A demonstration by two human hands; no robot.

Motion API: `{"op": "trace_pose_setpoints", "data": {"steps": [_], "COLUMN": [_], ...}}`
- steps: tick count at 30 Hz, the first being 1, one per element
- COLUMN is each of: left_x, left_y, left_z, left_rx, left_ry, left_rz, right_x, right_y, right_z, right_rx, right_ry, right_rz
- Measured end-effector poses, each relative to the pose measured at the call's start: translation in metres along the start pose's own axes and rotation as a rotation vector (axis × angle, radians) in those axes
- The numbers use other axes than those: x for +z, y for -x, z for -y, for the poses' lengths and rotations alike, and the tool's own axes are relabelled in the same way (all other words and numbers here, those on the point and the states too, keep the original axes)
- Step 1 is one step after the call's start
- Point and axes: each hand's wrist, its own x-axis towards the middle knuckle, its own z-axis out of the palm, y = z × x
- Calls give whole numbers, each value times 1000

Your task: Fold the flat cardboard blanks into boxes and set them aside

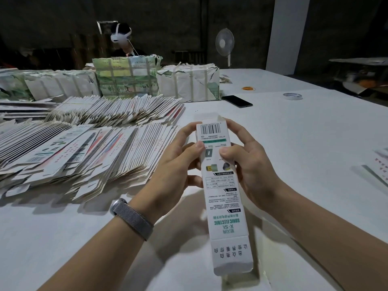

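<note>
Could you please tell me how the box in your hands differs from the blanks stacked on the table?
The box is opened into a tube; the blanks lie flat. The box is held up by left hand and right hand; the blanks rest fanned on the table. Both are white printed cardboard.

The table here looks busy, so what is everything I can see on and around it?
Box blank: one, white with green print, held above the table.
Flat blanks: many, mostly white, fanned in rows at left.
Wrapped bundles: several, white and green, at the far side.
Phone: one, black, right of the bundles.
Tape roll: one, pale, far right.
Rubber bands: small orange heap, beyond the phone.
Fan: one, white, behind the table.
Table: one, white.
Another person: one, white headset, behind the bundles.
Left hand: grips the box blank; grey wristband.
Right hand: grips the box blank.
</note>
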Motion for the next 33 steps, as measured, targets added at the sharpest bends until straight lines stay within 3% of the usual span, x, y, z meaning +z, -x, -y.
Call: {"op": "trace_pose_setpoints", "data": {"steps": [9, 16, 33], "left_x": [-7, 1, 0], "left_y": [-3, -2, -1], "left_z": [8, 12, 9], "left_rx": [48, 44, -37], "left_ry": [-21, -60, 52], "left_rz": [72, 79, 92], "right_x": [0, -1, -3], "right_y": [-1, -6, -8], "right_z": [-5, -4, -4], "right_rx": [6, -44, -107], "right_ry": [32, -7, -152], "right_rz": [-19, -176, -193]}}
